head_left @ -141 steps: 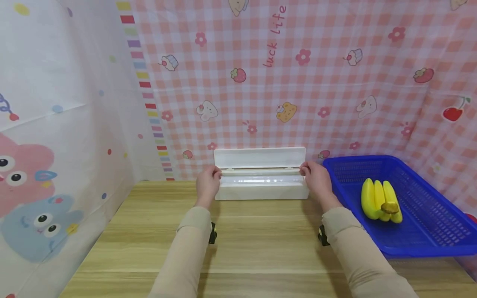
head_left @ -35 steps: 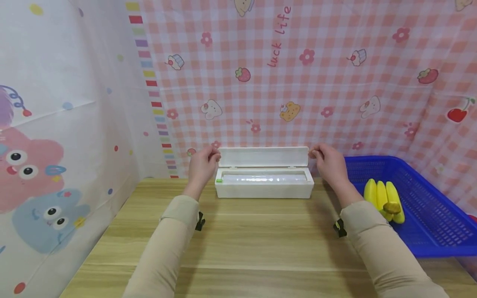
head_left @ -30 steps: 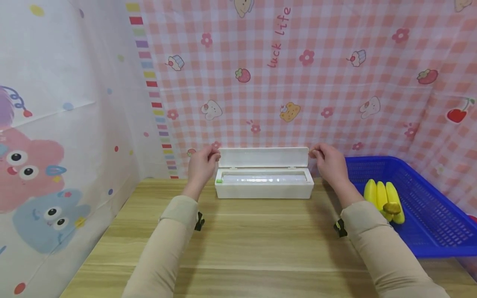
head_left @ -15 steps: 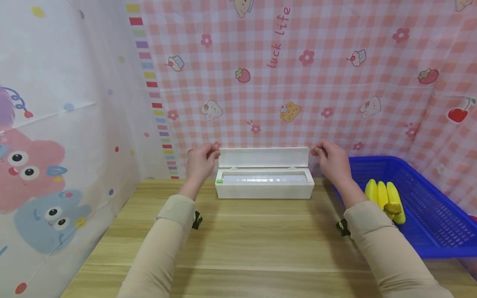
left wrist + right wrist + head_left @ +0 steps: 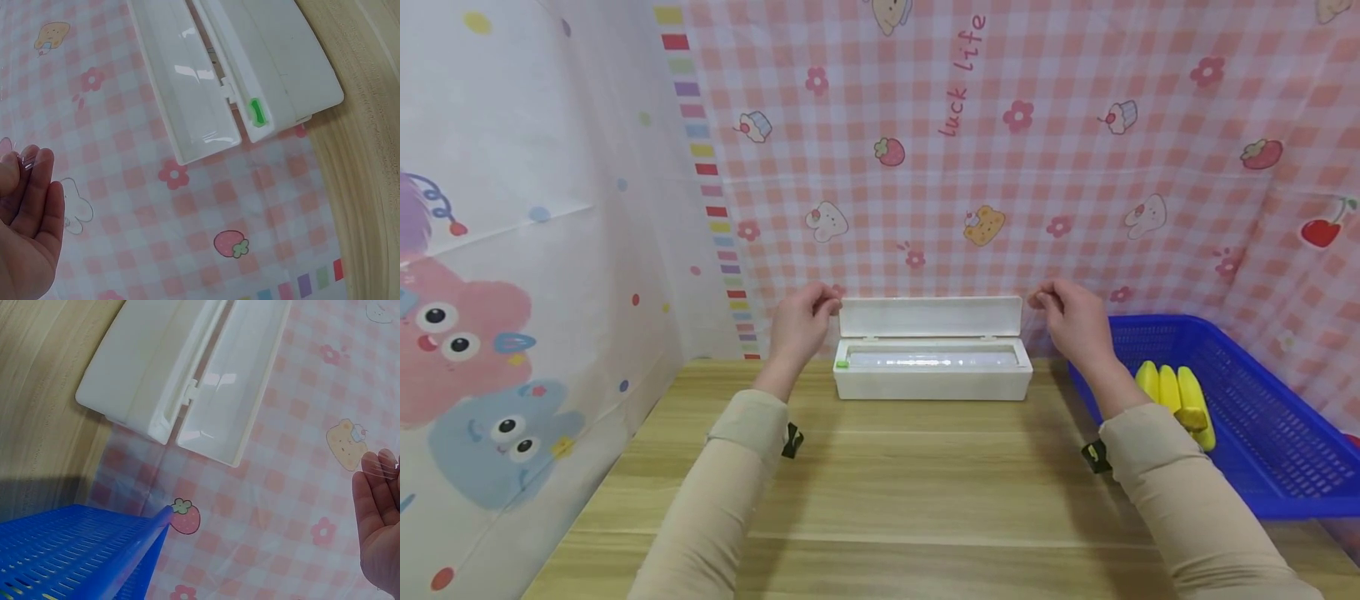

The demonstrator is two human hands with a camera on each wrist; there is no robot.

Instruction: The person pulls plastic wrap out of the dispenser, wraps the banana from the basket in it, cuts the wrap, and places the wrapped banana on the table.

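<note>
A long white cling film dispenser [image 5: 932, 383] stands on the table at the foot of the cloth backdrop. Its lid [image 5: 929, 317] is raised, a clear roll [image 5: 932, 359] lies inside, and a green slider [image 5: 257, 112] sits at its left end. My left hand [image 5: 800, 323], up beside the lid's left end, pinches a bit of clear cling film [image 5: 27, 164] between thumb and fingers. Beyond the lid's right end, my right hand [image 5: 1078, 321] pinches with thumb and fingertips too, and a faint sheen of film shows there in the right wrist view. The sheet between the hands is barely visible.
To the right stands a blue plastic basket [image 5: 1277, 433] holding a bunch of bananas [image 5: 1172, 392]; my right forearm passes over its near left side. Wood-grain table [image 5: 917, 492] lies in front of the dispenser. A pink checked cloth [image 5: 917, 183] hangs close behind it.
Both hands have risen from the dispenser's rear inner edge to beside the raised lid and spread apart. In the last second they drift slightly higher and wider. The dispenser has stayed in place.
</note>
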